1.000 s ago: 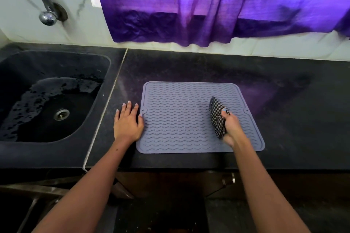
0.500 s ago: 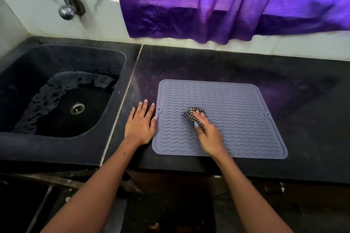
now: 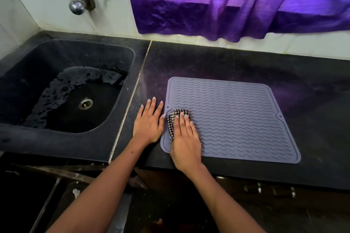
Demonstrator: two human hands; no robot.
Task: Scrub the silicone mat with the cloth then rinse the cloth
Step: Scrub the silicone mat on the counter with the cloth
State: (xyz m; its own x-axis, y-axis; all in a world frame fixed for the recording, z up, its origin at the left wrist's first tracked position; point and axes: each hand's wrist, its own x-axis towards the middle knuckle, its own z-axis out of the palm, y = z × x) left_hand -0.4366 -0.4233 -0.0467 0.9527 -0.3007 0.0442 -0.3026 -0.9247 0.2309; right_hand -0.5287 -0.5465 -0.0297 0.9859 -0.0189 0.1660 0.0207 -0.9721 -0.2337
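A grey silicone mat [image 3: 236,119] with wavy ridges lies flat on the black counter. My right hand [image 3: 184,138] presses a black-and-white checked cloth [image 3: 174,117] onto the mat's near left part; most of the cloth is hidden under the palm and fingers. My left hand [image 3: 149,122] lies flat on the counter with fingers spread, its thumb side touching the mat's left edge.
A black sink [image 3: 19,85], wet inside with a metal drain [image 3: 85,103], sits left of the counter [image 3: 246,62]. A curved metal tap [image 3: 75,0] comes out of the wall above it. A purple curtain [image 3: 236,2] hangs behind. The counter's front edge runs just below the mat.
My right hand has swept the cloth leftward across the mat, from its right side to its left edge. The left hand stayed beside the mat. The view shifted left.
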